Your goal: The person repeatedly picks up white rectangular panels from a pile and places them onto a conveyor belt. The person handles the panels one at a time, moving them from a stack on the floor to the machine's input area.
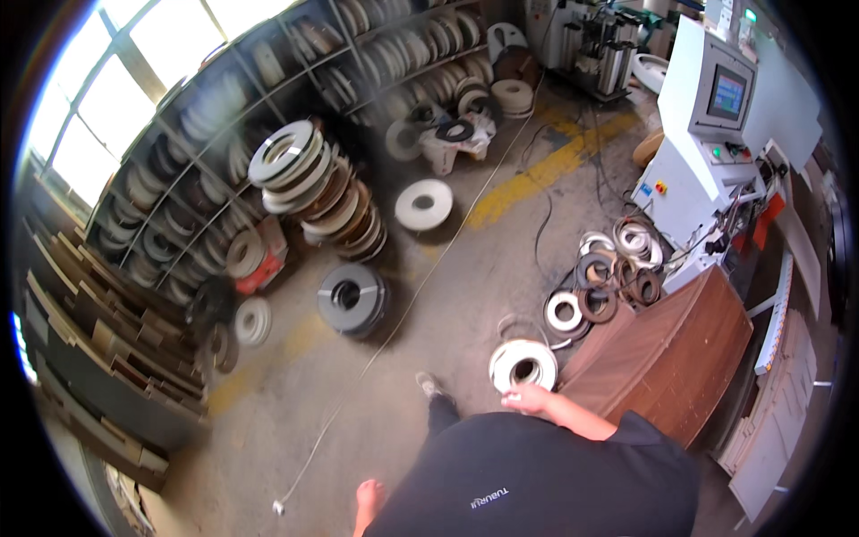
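Note:
My right hand [528, 398] is closed on the near rim of a white roll of edge banding [501, 362], a flat ring with an open middle. The fingers overlap the rim, and part of the grip is hidden. Down by my left side, my left hand [369, 494] is curled, with nothing visible in it. Just beyond the white roll, several smaller white, brown and dark coils [598, 277] lie in a loose heap on the floor.
Grey rolls [333, 313], a white roll [424, 192] and a tall stack of rolls [335, 201] stand ahead. Racks of rolls [412, 45] line the back. A thin cord [394, 327] crosses the floor. Right: a brown panel box [662, 349] and machine [684, 170]. Left: stacked boards [98, 331].

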The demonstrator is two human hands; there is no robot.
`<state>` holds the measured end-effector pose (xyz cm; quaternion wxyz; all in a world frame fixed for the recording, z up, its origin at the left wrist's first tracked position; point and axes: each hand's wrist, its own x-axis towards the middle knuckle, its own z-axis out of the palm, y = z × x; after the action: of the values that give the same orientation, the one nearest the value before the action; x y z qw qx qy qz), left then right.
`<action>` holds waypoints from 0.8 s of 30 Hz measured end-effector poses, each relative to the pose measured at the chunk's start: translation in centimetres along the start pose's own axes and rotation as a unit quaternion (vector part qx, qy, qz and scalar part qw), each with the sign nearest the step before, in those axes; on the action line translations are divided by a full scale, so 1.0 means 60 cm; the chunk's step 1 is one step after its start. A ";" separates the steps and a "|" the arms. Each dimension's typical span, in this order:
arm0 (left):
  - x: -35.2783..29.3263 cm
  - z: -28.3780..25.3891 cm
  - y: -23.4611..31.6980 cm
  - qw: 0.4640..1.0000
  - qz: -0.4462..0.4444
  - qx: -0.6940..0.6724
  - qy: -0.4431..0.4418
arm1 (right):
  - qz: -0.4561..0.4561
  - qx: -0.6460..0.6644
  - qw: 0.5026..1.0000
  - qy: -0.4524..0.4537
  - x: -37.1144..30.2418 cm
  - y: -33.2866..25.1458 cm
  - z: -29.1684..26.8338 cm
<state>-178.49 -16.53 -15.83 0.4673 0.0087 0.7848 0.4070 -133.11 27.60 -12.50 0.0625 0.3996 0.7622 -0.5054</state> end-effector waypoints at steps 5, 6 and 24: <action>0.287 0.131 0.290 0.981 0.022 0.178 -0.069 | 0.218 0.250 0.943 -0.010 0.117 0.159 0.021; 0.349 0.162 0.352 0.967 0.030 0.234 -0.098 | 0.259 0.277 0.924 0.042 0.112 0.179 0.031; 0.981 1.090 1.354 0.797 0.402 0.350 -0.284 | 0.253 0.303 0.895 0.210 0.582 0.315 -0.386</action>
<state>-193.00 102.20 -21.18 0.4287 0.6017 0.6316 0.2351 -136.75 68.85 -32.39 -0.0978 0.6753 0.4411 -0.5830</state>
